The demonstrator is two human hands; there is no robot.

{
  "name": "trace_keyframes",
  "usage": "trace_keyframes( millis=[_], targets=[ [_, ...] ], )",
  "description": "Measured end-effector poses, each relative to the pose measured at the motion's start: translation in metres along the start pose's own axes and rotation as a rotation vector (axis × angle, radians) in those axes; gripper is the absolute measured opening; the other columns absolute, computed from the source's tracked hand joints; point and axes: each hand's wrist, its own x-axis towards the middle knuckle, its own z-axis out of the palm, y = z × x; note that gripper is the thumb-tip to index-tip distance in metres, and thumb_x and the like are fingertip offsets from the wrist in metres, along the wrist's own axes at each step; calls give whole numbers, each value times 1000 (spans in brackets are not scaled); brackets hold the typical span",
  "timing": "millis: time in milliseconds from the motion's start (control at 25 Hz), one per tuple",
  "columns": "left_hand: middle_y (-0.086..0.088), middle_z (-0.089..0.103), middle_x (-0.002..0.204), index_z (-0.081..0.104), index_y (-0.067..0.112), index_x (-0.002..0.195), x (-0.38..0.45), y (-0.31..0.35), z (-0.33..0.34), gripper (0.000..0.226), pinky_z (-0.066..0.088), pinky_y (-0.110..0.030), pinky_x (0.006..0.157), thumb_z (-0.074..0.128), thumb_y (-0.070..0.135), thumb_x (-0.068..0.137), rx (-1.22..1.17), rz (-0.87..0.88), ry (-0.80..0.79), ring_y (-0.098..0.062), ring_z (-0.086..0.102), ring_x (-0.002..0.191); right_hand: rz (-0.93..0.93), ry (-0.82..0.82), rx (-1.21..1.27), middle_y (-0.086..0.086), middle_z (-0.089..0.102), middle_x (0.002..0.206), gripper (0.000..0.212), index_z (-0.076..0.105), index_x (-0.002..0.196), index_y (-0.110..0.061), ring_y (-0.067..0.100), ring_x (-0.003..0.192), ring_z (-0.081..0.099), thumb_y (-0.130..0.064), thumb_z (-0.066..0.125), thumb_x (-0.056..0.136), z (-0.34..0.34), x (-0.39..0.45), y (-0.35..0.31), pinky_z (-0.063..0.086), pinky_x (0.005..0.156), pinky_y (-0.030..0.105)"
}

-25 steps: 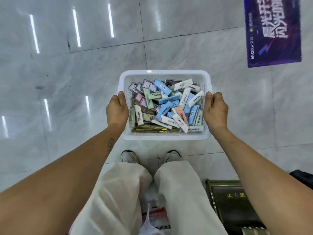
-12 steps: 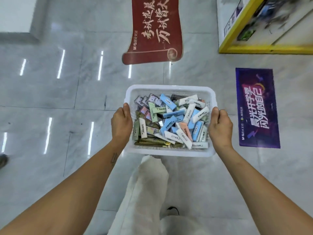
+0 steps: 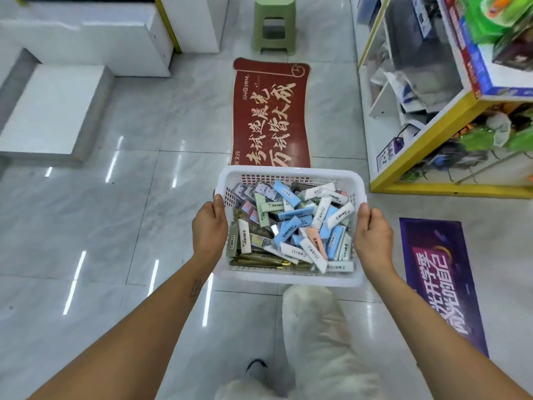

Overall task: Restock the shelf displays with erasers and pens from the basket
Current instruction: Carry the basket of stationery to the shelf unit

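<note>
Right now the white basket [image 3: 291, 280], heaped with boxed erasers [image 3: 291, 226], sits at centre frame, my left hand [image 3: 210, 229] and right hand [image 3: 373, 241] clamped on its side rims. I judge I'm carrying stock; next I need the yellow-edged shelf [image 3: 418, 140] at upper right.

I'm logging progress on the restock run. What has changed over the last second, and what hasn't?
The person walked forward carrying the basket: the red floor sticker, a green stool and the yellow-framed shelf came into view, and the purple floor sticker slid back to the right. Unchanged: left hand and right hand grip the basket's sides, and the erasers lie untouched.
</note>
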Motion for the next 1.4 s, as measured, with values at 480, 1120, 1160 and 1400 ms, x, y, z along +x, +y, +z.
trace_keyframes(
  millis=[480,1120,1160,1400],
  targets=[
    [-2,40,58,37,14,64,305,253,77,51,32,-34,55,39,49,101,-58,66,-61,-19,39,56,47,4,79,15,58,68,54,50,68,-8,33,68,56,-48,42,103,34,350,-181,44,62,41],
    [-4,52,62,47,12,68,781,560,206,51,33,-33,53,37,49,102,67,285,-196,-21,50,60,192,208,138,9,62,71,52,58,76,-9,27,68,60,-49,38,104,161,781,-405,49,62,41],
    [-3,49,61,45,13,67,808,580,222,51,33,-33,53,37,49,102,64,293,-209,-20,47,58,196,221,148,8,60,70,53,57,74,-9,26,66,58,-49,38,104,166,813,-413,46,60,39],
    [1,41,57,41,15,65,949,690,291,51,30,-33,52,37,51,102,70,359,-268,-16,38,52,228,312,136,8,52,64,52,46,65,-12,17,58,47,-44,39,105,189,969,-471,31,51,31]
  ],
)
